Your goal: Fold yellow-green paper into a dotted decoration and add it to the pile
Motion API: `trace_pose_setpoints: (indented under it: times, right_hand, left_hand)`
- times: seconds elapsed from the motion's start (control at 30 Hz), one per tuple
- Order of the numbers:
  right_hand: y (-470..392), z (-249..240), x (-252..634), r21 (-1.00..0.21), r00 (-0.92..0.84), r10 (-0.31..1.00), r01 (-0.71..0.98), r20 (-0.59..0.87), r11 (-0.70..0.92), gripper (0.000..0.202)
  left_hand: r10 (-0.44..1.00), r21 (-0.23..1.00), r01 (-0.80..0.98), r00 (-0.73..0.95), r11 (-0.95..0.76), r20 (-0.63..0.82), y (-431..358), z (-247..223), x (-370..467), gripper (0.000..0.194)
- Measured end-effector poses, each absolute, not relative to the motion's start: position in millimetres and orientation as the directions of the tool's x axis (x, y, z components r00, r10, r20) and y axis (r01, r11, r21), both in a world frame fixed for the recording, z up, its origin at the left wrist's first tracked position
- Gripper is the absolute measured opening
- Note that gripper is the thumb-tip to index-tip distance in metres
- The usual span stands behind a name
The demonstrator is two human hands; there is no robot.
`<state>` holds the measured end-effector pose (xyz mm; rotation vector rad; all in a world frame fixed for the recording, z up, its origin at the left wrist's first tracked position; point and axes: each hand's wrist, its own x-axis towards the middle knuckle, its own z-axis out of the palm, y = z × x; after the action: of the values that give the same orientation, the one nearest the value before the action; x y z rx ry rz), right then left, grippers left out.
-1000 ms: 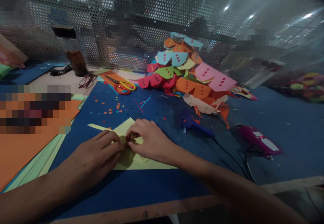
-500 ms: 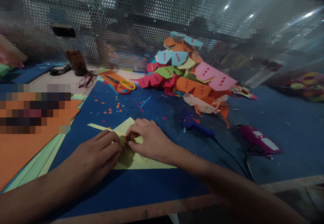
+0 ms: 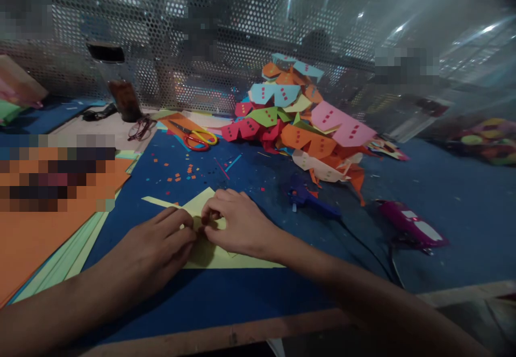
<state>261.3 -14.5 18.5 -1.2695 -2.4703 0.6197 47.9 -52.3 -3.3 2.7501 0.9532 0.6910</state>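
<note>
A pale yellow sheet of paper [image 3: 237,262], partly folded, lies on the blue tabletop in front of me. My left hand [image 3: 163,241] rests at its left side, fingers curled and pinching the paper near the middle. Facing it, my right hand [image 3: 237,222] has thumb and fingertips closed on the same paper, close to the left fingertips. Both hands hide much of the folded part. A narrow pale yellow strip [image 3: 155,201] sticks out beyond the left fingers.
Red-and-yellow scissors [image 3: 197,137] lie behind small paper scraps [image 3: 189,170]. A pile of colourful paper cutouts [image 3: 298,123] stands further back. On the right are a blue glue gun [image 3: 316,205] and a purple device [image 3: 411,222]. Stacked coloured sheets [image 3: 48,238] lie left, a bottle [image 3: 123,96] behind.
The whole view has shifted very slightly. Both hands keep nearly the same pose on the yellow paper.
</note>
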Motion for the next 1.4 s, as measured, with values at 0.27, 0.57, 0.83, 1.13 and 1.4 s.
trace_pose_setpoints:
  times: [0.27, 0.57, 0.83, 1.13, 1.4]
  right_hand:
    - [-12, 23, 256, -0.472, -0.566, 0.825, 0.725, 0.008, 0.502, 0.009]
    - [-15, 20, 252, -0.47, -0.534, 0.845, 0.743, 0.015, 0.478, 0.011]
    - [-16, 23, 251, -0.473, -0.526, 0.851, 0.752, -0.009, 0.46, 0.014]
    - [-18, 22, 251, -0.481, -0.526, 0.85, 0.743, 0.013, 0.466, 0.013]
    - [-18, 20, 252, -0.484, -0.52, 0.853, 0.736, 0.044, 0.474, 0.008]
  left_hand:
    - [0.598, 0.263, 0.538, 0.713, -0.801, 0.366, -52, 1, 48, 0.025]
    - [0.534, 0.217, 0.489, 0.745, -0.845, 0.4, -50, 2, 48, 0.025]
    - [0.481, 0.101, 0.481, 0.792, -0.871, 0.377, -57, -1, 42, 0.024]
    - [0.495, 0.015, 0.522, 0.8, -0.853, 0.339, -65, -6, 34, 0.029]
    - [0.418, -0.082, 0.465, 0.849, -0.882, 0.325, -67, 4, 34, 0.032]
